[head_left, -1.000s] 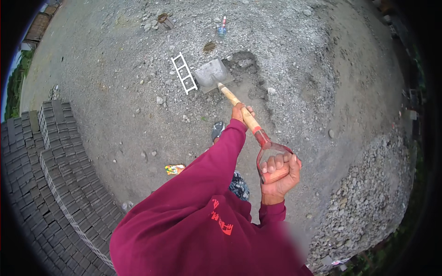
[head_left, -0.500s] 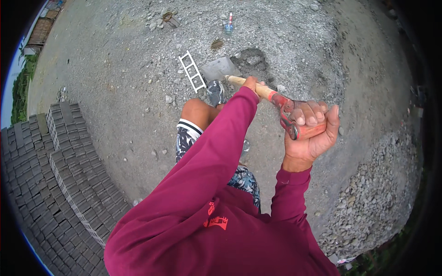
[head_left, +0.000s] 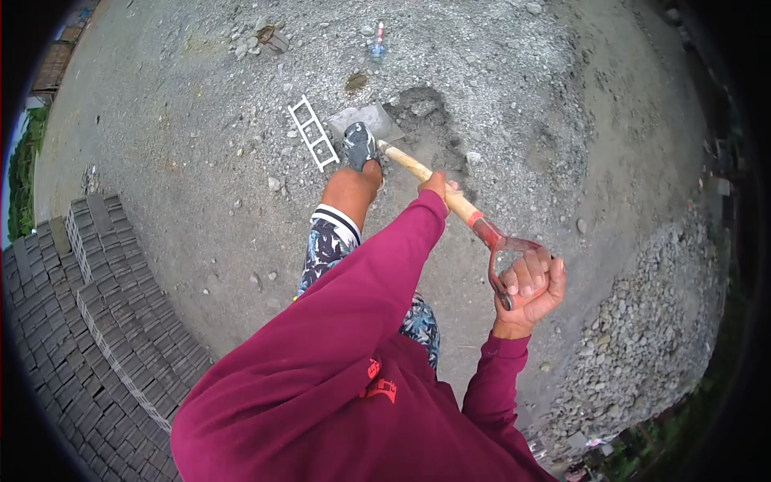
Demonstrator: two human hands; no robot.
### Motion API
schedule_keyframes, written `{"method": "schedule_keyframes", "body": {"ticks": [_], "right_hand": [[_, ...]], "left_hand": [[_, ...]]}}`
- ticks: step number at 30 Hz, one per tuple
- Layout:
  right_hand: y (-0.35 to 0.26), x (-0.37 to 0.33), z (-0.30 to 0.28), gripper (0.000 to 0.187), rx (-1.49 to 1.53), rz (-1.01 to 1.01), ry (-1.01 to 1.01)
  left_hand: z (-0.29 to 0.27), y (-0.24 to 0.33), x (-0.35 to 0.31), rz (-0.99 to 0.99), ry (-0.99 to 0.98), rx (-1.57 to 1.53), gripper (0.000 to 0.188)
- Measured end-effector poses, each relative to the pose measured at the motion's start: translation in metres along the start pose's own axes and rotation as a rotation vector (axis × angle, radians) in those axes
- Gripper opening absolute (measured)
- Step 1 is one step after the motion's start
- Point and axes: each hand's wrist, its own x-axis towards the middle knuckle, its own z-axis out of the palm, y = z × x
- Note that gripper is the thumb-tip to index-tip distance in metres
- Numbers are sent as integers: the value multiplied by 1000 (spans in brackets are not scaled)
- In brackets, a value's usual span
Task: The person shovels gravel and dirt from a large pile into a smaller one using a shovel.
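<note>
A shovel (head_left: 411, 166) with a pale wooden shaft and a red D-shaped grip slants from the upper middle down to the right. My left hand (head_left: 438, 186) is wrapped round the wooden shaft. Farther down, my right hand (head_left: 530, 287) closes on the red cross-bar of the grip. The grey metal blade (head_left: 387, 123) lies at the ground beside a dark hollow (head_left: 422, 108) in the gravel. My foot in a grey patterned clog (head_left: 360, 145) rests over the blade's near part, hiding some of it.
Left of the blade lies a white ladder-shaped frame (head_left: 313, 133). Beyond are a clear bottle with a red-and-white top (head_left: 377, 44) and a rusty cylinder (head_left: 273, 38). Stacked grey blocks (head_left: 112, 321) fill the lower left. A heap of stones (head_left: 642, 337) lies at the right.
My foot has come forward from beside the shovel onto its blade. Both hands have shifted lower in the picture with the handle, keeping their hold.
</note>
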Motion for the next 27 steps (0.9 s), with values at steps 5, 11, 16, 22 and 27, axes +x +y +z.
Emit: {"method": "schedule_keyframes", "body": {"ticks": [5,11,16,22,27], "right_hand": [[24,-51,-31,23,60,-18,82],[57,-44,-34,26,58,-81,-18],[53,-103,-57,19,-42,144,232],[46,-102,-47,17,-18,170,265],[77,-76,-59,20,-19,104,202]], "left_hand": [[-59,-11,-4,64,53,181,39],[-78,14,12,-88,-59,158,27],[-125,-10,2,-7,-81,174,25],[-120,-15,-5,-26,-74,108,25],[-110,38,38,-67,-142,191,26]]}}
